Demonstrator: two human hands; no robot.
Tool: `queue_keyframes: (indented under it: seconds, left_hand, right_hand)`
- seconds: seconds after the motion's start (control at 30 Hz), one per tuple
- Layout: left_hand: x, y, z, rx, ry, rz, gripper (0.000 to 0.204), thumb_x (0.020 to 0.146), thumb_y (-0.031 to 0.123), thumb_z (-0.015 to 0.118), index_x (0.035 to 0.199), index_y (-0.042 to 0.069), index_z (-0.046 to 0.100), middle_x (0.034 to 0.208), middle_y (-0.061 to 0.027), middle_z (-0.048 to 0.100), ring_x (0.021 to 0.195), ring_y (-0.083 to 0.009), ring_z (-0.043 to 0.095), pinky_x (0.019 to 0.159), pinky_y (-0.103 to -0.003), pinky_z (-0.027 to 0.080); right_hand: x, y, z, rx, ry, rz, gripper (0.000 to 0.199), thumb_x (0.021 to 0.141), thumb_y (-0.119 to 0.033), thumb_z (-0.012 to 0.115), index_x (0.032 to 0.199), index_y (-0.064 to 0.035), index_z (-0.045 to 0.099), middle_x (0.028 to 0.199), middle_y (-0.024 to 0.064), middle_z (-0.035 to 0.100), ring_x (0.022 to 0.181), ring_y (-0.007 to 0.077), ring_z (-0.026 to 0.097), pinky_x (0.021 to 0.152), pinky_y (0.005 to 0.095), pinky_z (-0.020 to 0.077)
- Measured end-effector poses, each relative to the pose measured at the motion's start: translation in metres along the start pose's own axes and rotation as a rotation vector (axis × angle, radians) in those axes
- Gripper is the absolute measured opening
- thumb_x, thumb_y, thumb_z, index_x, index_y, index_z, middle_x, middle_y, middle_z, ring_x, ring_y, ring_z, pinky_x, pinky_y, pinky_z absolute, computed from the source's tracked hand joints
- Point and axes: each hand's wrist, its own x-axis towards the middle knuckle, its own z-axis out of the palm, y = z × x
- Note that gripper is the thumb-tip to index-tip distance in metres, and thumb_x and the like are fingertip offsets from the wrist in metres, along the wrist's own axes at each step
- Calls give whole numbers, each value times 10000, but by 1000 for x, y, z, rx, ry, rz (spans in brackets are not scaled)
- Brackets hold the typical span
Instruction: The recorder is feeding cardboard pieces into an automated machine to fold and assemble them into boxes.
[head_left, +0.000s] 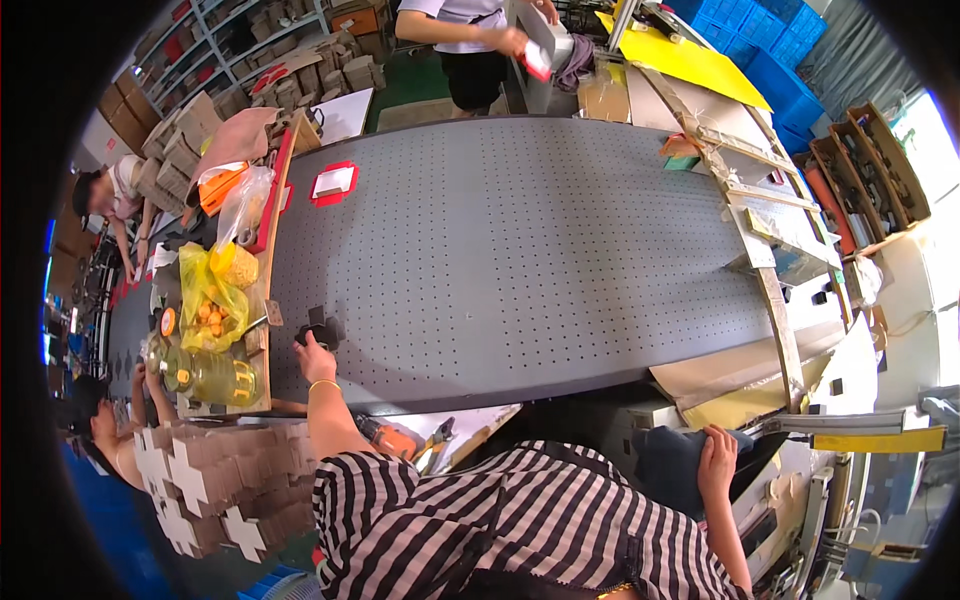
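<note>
My left hand (316, 358) reaches over the left end of the grey perforated conveyor table (480, 250). Its fingers are closed round a small black piece (326, 335), whose exact kind I cannot make out. At the lower right, my right hand (718, 462) is bent at the edge of a dark blue-grey, soft-looking piece (675, 465). The fingers curl against it, and part of it is hidden behind the hand. Far left on the table lies a flat white-and-red cardboard piece (334, 184).
A side shelf holds a yellow bag of orange fruit (212, 310) and a large bottle (210, 376). Stacked cardboard blanks (220, 480) stand below it. A wooden frame (765, 270) runs along the right. One person (460, 40) works at the far end, others at the left.
</note>
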Motion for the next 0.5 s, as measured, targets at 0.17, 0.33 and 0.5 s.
queue_keyframes:
  seconds: [0.17,0.33,0.5]
  left_hand:
    - [20,8,16,128,-194,23,255,866,104,604,1116,135,642,1232,-154,587,1033,-353,626,836,-438,537]
    - [-18,86,35,-465,-227,364,192,871,212,646,881,26,694,751,-97,671,675,-236,671,604,-375,530]
    - [-203,267,-60,-1022,-813,1015,235,935,240,621,918,22,707,716,7,629,629,-80,547,556,-246,444]
  right_hand:
    - [-5,-2,-5,6,30,52,224,947,-119,459,1068,-21,619,1139,174,610,1100,351,533,982,419,400]
    - [-16,-1,-4,-76,19,21,334,922,-154,522,1224,-15,554,1300,182,528,1200,362,483,1027,440,370]
    - [-80,7,-25,-118,101,-17,450,876,-222,606,1261,2,536,1380,193,477,1268,355,449,1067,447,338]
